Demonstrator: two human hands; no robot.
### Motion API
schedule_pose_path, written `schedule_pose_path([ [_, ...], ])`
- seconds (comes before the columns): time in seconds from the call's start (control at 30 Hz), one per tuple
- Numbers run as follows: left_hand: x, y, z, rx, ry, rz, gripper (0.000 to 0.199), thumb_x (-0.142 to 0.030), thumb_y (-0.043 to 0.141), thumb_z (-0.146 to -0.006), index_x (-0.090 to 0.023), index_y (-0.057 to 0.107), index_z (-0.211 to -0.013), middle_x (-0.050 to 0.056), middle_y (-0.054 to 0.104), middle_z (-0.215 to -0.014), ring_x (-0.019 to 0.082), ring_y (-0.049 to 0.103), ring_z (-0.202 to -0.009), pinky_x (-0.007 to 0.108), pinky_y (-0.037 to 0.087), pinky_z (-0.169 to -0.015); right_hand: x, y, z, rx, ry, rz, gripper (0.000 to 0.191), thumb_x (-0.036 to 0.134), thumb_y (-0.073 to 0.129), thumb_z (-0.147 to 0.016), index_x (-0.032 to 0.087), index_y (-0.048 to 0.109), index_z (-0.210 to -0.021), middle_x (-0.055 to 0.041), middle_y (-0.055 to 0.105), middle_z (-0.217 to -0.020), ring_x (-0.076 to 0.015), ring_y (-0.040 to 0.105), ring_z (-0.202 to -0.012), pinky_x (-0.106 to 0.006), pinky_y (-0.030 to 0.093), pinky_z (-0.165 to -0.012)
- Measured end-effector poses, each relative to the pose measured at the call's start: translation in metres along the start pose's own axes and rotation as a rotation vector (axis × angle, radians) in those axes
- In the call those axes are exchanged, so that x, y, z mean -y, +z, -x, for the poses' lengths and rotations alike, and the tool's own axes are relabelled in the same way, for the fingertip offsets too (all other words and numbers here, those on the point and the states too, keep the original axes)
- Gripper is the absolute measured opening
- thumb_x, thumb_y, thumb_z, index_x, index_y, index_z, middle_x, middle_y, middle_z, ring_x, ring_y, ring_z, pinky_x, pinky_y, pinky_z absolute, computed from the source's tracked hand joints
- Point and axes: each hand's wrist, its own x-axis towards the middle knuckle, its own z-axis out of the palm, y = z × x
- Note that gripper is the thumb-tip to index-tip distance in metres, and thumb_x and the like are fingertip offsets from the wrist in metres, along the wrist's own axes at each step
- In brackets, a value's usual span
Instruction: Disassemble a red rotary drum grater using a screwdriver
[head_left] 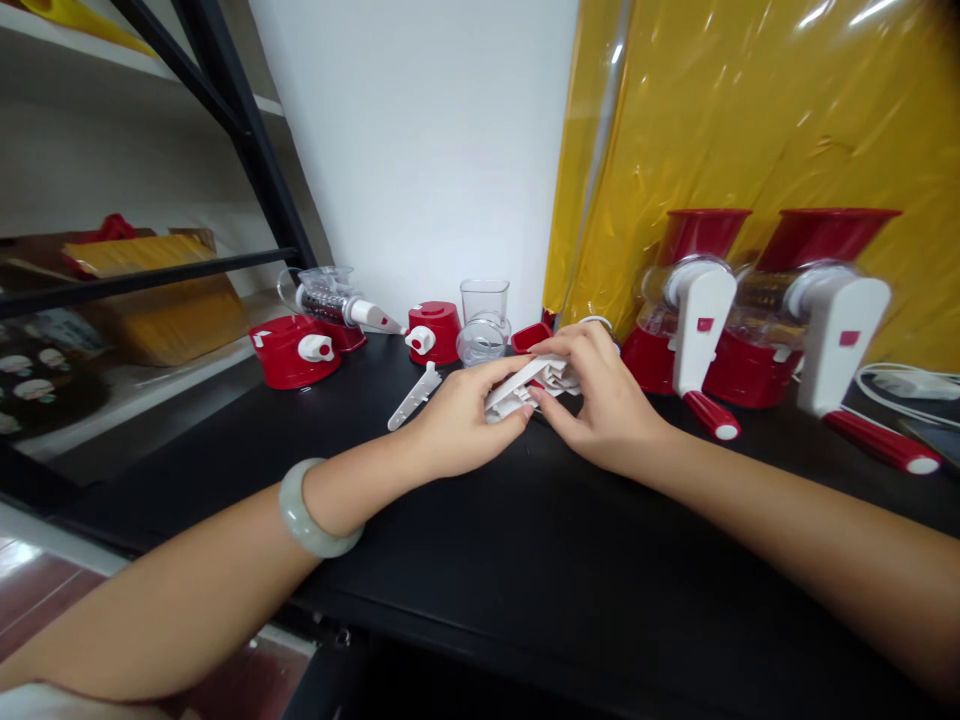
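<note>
Between both hands, just above the black table, is a hollow white plastic crank-handle piece (517,388) with ribs inside. My left hand (459,428) grips its left end between thumb and fingers. Fingers bent, my right hand (606,402) holds its right end, the thumb pressed close to the near edge; the fingers partly cover that end. A slim white plastic strip with small pegs (411,402) lies on the table left of my left hand. Just behind the hands sits a red plastic part (531,338), partly hidden.
Two assembled rotary graters with white cranks (703,320) (840,330) stand at right. Behind are a red base (442,335), a clear hopper (484,320) and another red base (289,355). A black table (480,570) runs beneath; a shelf rack (150,268) is at left, cables (892,375) at right.
</note>
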Motion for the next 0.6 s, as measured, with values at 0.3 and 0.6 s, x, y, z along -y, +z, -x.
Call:
schedule_pose_path([
  [0.3,0.0025,-0.0010,-0.0004,0.052,-0.019,-0.183,0.037,-0.023,0.064,-0.081,-0.015,0.063,-0.117,0.009,0.072,-0.110,0.021,0.069,-0.093,0.034,0.053,-0.084,-0.0001,0.0044,0.0028,0.082,0.013,-0.032,0.032,0.016,0.061,-0.088,0.017,0.052,-0.118,-0.0119,0.051,-0.111,-0.0269,0.055,-0.108,-0.046,0.049,-0.094],
  [0.6,0.0040,-0.0038,-0.0014,0.123,-0.087,-0.149,0.023,-0.028,0.059,-0.087,-0.016,0.065,-0.106,0.004,0.071,-0.097,0.018,0.065,-0.084,0.030,0.049,-0.076,0.0025,0.0048,0.0034,0.130,0.074,-0.020,0.026,0.017,0.057,-0.089,0.020,0.052,-0.114,-0.0107,0.050,-0.111,-0.0263,0.056,-0.106,-0.045,0.052,-0.089],
])
